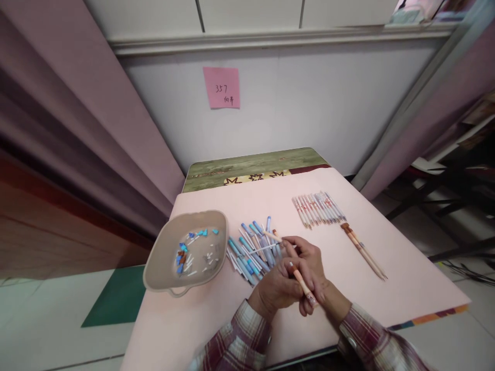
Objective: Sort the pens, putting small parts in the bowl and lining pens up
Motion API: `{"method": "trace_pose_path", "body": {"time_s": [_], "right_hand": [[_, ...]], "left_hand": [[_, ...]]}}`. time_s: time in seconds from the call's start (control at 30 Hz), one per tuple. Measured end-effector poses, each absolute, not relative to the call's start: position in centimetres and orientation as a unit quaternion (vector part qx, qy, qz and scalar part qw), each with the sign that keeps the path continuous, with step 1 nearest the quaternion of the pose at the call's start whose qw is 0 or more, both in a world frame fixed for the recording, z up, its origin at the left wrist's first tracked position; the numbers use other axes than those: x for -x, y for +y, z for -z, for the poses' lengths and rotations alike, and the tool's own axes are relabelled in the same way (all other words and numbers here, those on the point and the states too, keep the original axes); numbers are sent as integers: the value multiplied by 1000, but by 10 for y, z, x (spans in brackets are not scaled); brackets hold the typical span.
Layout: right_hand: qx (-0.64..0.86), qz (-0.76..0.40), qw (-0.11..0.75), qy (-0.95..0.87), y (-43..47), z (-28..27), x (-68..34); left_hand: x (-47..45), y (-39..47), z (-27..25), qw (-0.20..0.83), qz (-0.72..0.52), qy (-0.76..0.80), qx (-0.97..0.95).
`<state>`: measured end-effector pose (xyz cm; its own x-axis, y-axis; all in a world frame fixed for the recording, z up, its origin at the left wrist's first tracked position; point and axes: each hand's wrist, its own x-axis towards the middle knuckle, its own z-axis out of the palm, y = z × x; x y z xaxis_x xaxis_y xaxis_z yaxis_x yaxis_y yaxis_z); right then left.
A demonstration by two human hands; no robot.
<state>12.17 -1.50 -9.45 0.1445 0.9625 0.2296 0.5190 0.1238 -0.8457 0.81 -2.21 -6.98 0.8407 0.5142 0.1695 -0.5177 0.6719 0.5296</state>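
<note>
My left hand is closed around an orange and cream pen barrel, which slants with a dark print near its lower end. Close against it, my right hand is closed too, pinching a slim cream pen part that points left over the pile. A thin white stick, perhaps a refill, also reaches from the right fingertips. Below them lies a loose pile of blue and white pens. The hands overlap, so some fingers are hidden.
A beige basin at the left holds small blue, brown and white parts. Several printed pens lie in a row at the back right. Nearer me are cream pens with brown tops. A pink note is on the wall.
</note>
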Motion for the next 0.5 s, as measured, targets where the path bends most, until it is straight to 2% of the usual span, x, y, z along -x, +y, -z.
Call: {"method": "trace_pose_path", "body": {"time_s": [0.13, 0.2, 0.27, 0.4, 0.5], "right_hand": [[691, -135, 390, -593, -16, 98, -143], [696, -97, 357, -615, -17, 101, -146], [674, -87, 361, -639, -17, 101, -146], [542, -175, 392, -723, -24, 97, -143], [460, -268, 353, -770, -38, 99, -143]], "left_hand": [[-9, -20, 68, 919, -270, -5, -286], [-9, -20, 68, 921, -253, -9, -296], [-8, -20, 67, 923, -221, -18, -314], [-8, -22, 58, 922, -130, -26, -365], [-8, -23, 51, 921, -57, -20, -384]]}}
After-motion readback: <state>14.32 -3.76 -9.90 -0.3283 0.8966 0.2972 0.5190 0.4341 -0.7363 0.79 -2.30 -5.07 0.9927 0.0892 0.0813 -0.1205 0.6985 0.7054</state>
